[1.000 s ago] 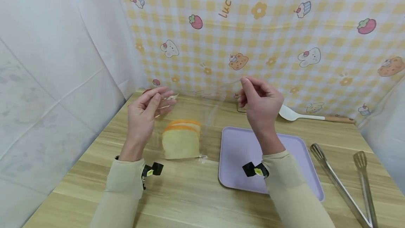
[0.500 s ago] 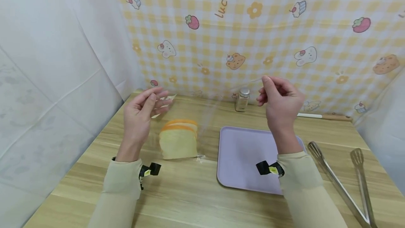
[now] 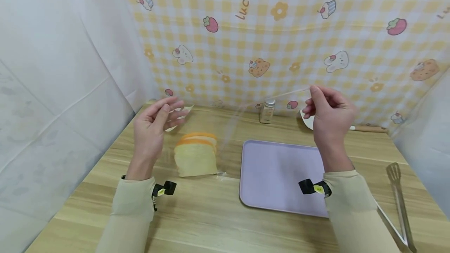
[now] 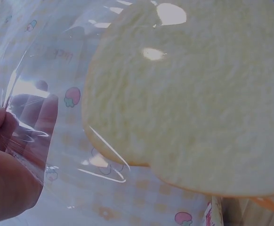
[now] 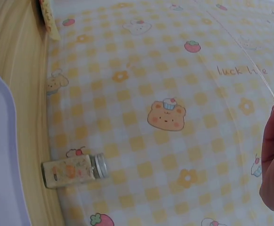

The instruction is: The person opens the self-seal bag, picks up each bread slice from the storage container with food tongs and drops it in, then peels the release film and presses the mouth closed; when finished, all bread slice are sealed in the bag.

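Observation:
Two or more bread slices point(image 3: 195, 159) with orange crusts sit inside a clear plastic bag point(image 4: 21, 96). The bag's outline is hard to see in the head view. My left hand point(image 3: 151, 128) pinches the film at the bag's upper left between thumb and forefinger; its other fingers lie spread behind the film. Up to the right, my right hand point(image 3: 332, 114) pinches the end of a thin, clear strip point(image 3: 291, 93) that runs back toward the bag. In the right wrist view the strip point(image 5: 250, 59) looks like a taut thread.
A lilac tray point(image 3: 274, 175) lies right of the bread. Behind it stands a glass jar point(image 3: 267, 112) with a metal lid. A white-headed utensil with a wooden handle point(image 3: 370, 129) lies near the back cloth. Metal tongs point(image 3: 400, 202) are partly behind my right forearm.
My right hand has moved steadily right, drawing the strip out longer and uncovering the jar. It now passes in front of the white-headed utensil. The left hand and bread shift only slightly left.

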`<state>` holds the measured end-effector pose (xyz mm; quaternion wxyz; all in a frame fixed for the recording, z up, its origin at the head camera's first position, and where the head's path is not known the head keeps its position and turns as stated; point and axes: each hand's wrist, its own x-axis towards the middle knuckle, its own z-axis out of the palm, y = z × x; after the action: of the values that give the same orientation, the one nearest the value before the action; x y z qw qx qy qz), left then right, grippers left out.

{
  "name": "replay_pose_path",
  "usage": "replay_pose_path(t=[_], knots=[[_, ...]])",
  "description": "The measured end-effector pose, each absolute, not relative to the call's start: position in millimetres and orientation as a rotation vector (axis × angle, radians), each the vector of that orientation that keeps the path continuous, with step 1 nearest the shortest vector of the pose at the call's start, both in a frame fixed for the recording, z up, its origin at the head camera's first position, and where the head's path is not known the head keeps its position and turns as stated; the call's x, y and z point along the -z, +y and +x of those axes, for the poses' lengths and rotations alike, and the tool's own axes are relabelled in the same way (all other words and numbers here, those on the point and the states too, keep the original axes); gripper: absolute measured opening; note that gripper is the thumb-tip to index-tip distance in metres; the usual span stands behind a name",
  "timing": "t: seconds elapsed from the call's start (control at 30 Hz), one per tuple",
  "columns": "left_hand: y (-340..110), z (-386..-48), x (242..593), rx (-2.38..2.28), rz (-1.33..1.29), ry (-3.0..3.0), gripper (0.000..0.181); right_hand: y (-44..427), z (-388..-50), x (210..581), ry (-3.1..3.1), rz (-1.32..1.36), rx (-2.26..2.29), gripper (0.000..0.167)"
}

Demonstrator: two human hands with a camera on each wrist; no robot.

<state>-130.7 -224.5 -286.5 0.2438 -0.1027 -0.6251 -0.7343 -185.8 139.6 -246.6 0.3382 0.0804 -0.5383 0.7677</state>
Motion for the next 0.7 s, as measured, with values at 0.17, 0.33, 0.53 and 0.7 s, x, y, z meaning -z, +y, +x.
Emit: replay_pose_path(t=[0.17,0.33,0.53,0.7], knots=[[-224.9,-130.6,287.1,2.005,-0.28,-1.7,0.03,152.0,-186.8,247.1,-1.377,0.173,-2.001,0.017],[-224.9,-130.8,287.3,2.0,-0.29,-1.702,0.03,165.5,-188.5,248.2,-1.315,0.147,-2.019,0.018],[-223.3,-131.3,286.6,1.999,-0.299,-1.7,0.03,180.7,-188.9,248.7,-1.277,0.111,-2.007,0.021],[-220.3,-131.0,285.8,2.028,-0.319,-1.687,0.03,188.2,-188.9,249.6,-1.253,0.106,-2.006,0.021]])
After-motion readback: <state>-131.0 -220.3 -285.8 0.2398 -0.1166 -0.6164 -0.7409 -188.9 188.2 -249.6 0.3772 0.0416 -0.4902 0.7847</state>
